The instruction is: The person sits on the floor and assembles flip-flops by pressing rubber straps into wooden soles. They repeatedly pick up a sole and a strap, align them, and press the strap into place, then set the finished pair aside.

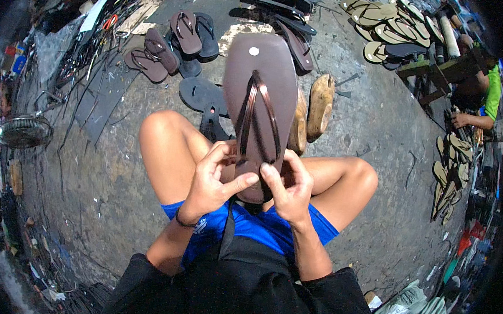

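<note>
Your left hand [211, 180] and right hand [289, 186] both grip the heel end of the brown flip-flop [259, 107], thumbs pressed on its sole, above your knees.

Both hands, left [211, 180] and right [289, 186], grip a brown sandal [259, 98] (straps up). More sandals [174, 47] lie at eleven o'clock.

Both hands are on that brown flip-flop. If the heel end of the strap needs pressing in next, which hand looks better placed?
Probably the right hand: its thumb lies on the brown flip-flop sole at the heel, beside the strap's end. The left hand grips the sole's edge, steadying it.
</note>
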{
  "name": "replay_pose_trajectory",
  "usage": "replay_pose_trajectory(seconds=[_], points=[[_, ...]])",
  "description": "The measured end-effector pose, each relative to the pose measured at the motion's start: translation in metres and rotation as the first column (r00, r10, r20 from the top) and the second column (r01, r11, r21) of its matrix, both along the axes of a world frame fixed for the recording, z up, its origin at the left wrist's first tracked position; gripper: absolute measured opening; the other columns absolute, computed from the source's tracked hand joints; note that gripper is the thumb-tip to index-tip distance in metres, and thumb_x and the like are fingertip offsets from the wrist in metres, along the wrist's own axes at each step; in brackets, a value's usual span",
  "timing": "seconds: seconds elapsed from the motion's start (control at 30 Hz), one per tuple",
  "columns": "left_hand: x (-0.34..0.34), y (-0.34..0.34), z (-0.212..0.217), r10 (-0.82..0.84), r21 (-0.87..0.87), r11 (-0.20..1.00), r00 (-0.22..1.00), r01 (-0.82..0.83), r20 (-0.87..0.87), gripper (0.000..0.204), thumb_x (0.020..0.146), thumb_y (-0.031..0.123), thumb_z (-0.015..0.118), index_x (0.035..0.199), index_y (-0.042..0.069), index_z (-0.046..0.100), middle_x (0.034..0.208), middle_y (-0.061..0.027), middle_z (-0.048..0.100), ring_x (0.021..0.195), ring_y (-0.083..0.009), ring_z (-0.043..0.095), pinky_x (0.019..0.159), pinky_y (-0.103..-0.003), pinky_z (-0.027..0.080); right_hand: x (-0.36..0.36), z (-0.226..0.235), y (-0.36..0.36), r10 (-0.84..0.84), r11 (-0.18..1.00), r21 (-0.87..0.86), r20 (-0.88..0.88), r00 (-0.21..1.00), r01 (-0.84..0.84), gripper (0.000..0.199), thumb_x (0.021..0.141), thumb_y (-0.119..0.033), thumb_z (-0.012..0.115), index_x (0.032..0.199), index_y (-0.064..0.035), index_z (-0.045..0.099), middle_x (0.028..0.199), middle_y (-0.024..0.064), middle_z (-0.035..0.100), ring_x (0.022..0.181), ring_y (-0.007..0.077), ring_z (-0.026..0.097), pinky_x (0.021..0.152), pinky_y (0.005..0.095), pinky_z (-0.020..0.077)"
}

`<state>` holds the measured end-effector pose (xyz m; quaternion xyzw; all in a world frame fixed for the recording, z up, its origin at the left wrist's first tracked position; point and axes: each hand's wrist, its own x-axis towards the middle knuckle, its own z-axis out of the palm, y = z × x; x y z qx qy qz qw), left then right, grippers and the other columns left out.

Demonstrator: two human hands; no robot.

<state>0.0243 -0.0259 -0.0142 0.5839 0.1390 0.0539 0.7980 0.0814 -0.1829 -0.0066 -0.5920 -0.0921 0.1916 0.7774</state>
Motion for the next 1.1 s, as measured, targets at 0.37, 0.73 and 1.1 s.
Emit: replay_pose_trajectory(seconds=[0.37,0.73,1.1], points=[[-0.016,0.020,0.048,-0.350,0.847,0.492,0.846,-0.199,0.402,0.021,0.076,0.012,0.076,0.096,0.007,0.073,0.102,-0.0087,0.065,0.101,-0.0269,0.064,0.088,-0.034,0.054,-0.003,0.002,-0.020,0.030,0.999,0.002,0.804,0.593,-0.054,0.037,0.070,0.010,0.070,0.105,-0.0021,0.068,0.104,0.0104,0.066,0.100,0.0303,0.064,0.096,0.0496,0.0527],[-0.014,0.032,0.056,-0.635,0.736,0.615,0.732,0.284,0.248,0.021,0.085,0.007,0.064,0.106,0.004,0.058,0.108,-0.0117,0.067,0.106,-0.0291,0.065,0.091,-0.036,0.053,-0.018,-0.007,-0.025,0.066,0.996,-0.026,0.855,0.514,-0.086,0.023,0.088,-0.007,0.060,0.109,-0.0007,0.067,0.106,0.0119,0.063,0.106,0.0295,0.060,0.099,0.0533,0.0507],[-0.002,-0.004,0.014,-0.157,0.001,0.988,0.988,0.157,0.011,0.043,0.090,-0.002,0.065,0.128,-0.002,0.044,0.113,-0.0111,0.063,0.107,-0.0147,0.060,0.095,-0.029,0.048,-0.011,-0.010,0.008,-0.012,0.985,0.172,-0.082,0.997,0.026,0.041,0.092,0.000,0.063,0.129,0.0016,0.046,0.106,0.0077,0.063,0.098,0.0101,0.060,0.086,0.0249,0.0500]])
